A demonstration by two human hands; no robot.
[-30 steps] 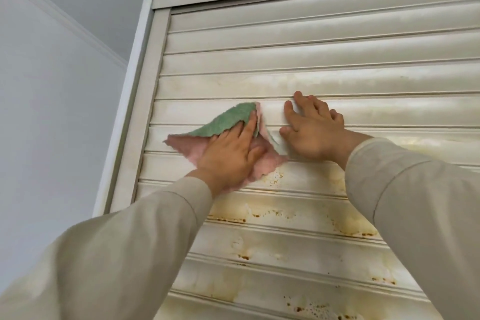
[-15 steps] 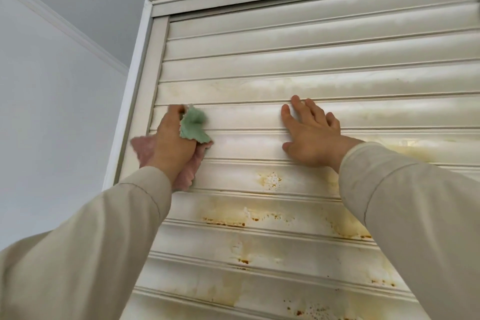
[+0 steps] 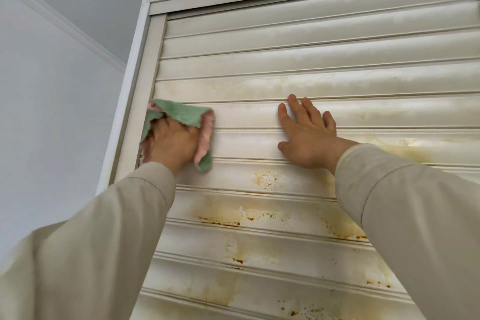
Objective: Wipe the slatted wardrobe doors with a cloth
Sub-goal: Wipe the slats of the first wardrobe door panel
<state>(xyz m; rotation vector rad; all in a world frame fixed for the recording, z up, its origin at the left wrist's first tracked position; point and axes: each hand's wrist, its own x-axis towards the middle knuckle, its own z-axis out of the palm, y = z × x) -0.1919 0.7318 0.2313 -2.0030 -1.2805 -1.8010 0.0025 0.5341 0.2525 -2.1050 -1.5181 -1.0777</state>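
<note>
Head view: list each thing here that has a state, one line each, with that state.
Cloth: bunched, pressed to the slats at the door's left edge.
Left hand: gripping the cloth.
Right hand: open, flat on the slats, empty.
Slatted door: shut; upper slats fairly clean.
Lower slats: yellowed, with rusty brown spots, not yet clean.

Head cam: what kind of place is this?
Probably a room in a home: a tall slatted wardrobe door with rusty stains, a painted wall with ceiling moulding, and a cleaning cloth in use.
</note>
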